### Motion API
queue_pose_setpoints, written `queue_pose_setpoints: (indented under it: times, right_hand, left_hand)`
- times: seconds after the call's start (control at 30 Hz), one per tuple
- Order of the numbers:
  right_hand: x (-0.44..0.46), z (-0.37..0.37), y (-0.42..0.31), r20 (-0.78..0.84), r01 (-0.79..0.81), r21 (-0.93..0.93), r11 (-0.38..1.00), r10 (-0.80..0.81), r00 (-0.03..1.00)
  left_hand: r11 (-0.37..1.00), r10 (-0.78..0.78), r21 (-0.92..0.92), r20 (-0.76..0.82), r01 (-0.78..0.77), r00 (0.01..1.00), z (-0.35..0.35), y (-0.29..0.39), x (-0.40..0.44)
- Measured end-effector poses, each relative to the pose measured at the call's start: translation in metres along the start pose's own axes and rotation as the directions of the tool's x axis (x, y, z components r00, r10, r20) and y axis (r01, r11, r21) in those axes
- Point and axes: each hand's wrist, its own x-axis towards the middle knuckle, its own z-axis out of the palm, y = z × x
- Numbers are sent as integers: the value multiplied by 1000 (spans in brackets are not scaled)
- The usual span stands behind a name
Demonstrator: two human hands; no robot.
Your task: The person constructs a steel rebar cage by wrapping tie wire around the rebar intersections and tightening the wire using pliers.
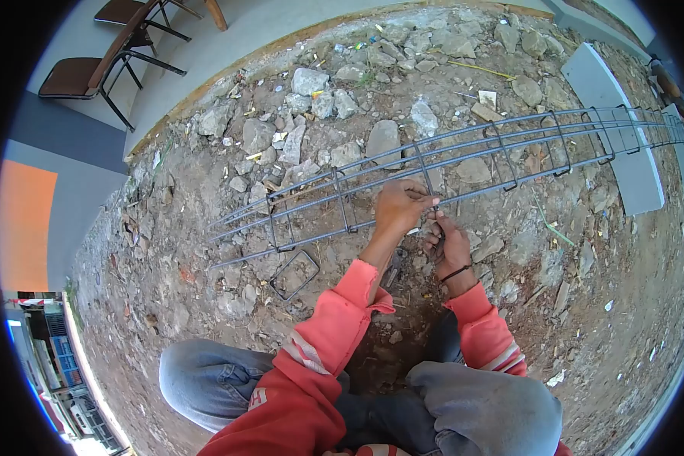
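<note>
A long rebar cage [539, 134] of ribbed bars and square stirrups stretches from the middle left to the far right in front of me. My left hand [400, 207] is closed at its near bar, with thumb and fingertips pinched around the lower corner of one stirrup [423, 169]. Just right of and below it, my right hand [450, 247] is curled shut, fingertips close to that same joint. Whatever is in the right fingers is small, dark and too hidden to name. One loose stirrup [294, 275] lies on the ground, left of my hands.
Rubble and stones [309, 81] cover the dirt ground. A grey board [615, 129] lies beneath the cage's right part, with another pale board [680, 148] farther right. Brown chairs [76, 77] stand on the raised floor at upper left. My bent knees [486, 406] are below my hands.
</note>
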Motion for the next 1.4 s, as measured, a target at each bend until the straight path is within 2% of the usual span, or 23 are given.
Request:
queue_pose_setpoints:
  times: [0.03,0.07,0.1,0.13,0.17,0.2,0.23,0.3,0.33,0.4,0.43,0.53,0.67,0.77,0.8,0.83,0.87,1.0,1.07,1.2,1.23,1.27,1.4]
  right_hand:
    - [0,2,-4,15,-10,-7,1000,10,1000]
    - [-2,2,-10,-43,58,-286,957,-73,996]
    - [-5,2,-16,-75,104,-545,832,-172,982]
    - [-7,-1,-21,-69,101,-551,828,-165,984]
    - [-10,-5,-27,67,260,-831,492,-375,925]
    - [-15,-7,-32,270,335,-941,46,-495,826]
    - [-26,2,-42,265,326,-944,41,-496,827]
    - [-46,22,-64,368,268,-916,-299,-360,857]
    - [-47,23,-71,360,256,-918,-304,-361,861]
    - [-43,29,-85,595,410,-759,-506,-282,753]
    - [-40,33,-95,594,406,-756,-513,-278,755]
    - [-22,46,-122,680,505,-624,-596,-97,726]
    - [14,48,-131,762,584,-575,-573,-117,637]
    - [17,59,-131,715,562,-572,-597,-28,698]
    - [18,57,-131,713,561,-572,-599,-25,700]
    - [22,53,-130,696,574,-616,-539,-31,718]
    - [25,50,-129,677,584,-658,-476,-35,735]
    - [32,47,-129,727,602,-624,-499,-88,681]
    - [37,57,-137,623,523,-562,-641,88,777]
    - [77,28,-131,646,583,-567,-581,124,753]
    - [81,29,-134,427,510,-748,-426,279,860]
    - [85,29,-136,198,357,-888,-289,460,865]
    - [87,27,-146,258,511,-782,-357,561,787]
  left_hand:
    - [1000,-2,0,-19,2,1000,0,2,-1]
    - [999,3,37,-56,0,998,2,3,-4]
    - [997,7,74,-90,0,996,3,5,-7]
    - [999,3,50,-93,1,996,3,5,-8]
    - [999,0,43,-98,5,995,3,5,-10]
    - [998,-17,57,-117,24,993,4,9,-13]
    - [997,-33,69,-130,43,991,7,10,-16]
    - [995,-24,94,-136,37,990,10,8,-18]
    - [992,-10,124,-153,30,988,11,8,-19]
    - [992,-1,123,-162,21,987,13,11,-25]
    - [992,10,127,-181,13,983,13,12,-27]
    - [993,54,116,-183,-33,982,12,11,-30]
    - [994,73,98,-215,-53,974,11,12,-32]
    - [990,90,128,-194,-65,977,14,4,-34]
    - [979,179,139,-213,-152,961,15,3,-38]
    - [959,270,152,-232,-239,935,17,2,-39]
    - [959,269,149,-231,-239,935,17,1,-39]
    - [961,256,166,-215,-223,942,20,4,-42]
    - [964,239,171,-220,-204,946,22,6,-43]
    - [950,301,159,-236,-269,924,25,1,-44]
    - [949,307,147,-237,-279,922,26,0,-44]
    - [949,307,146,-237,-278,922,28,-2,-45]
    - [948,313,140,-238,-286,920,30,-1,-47]
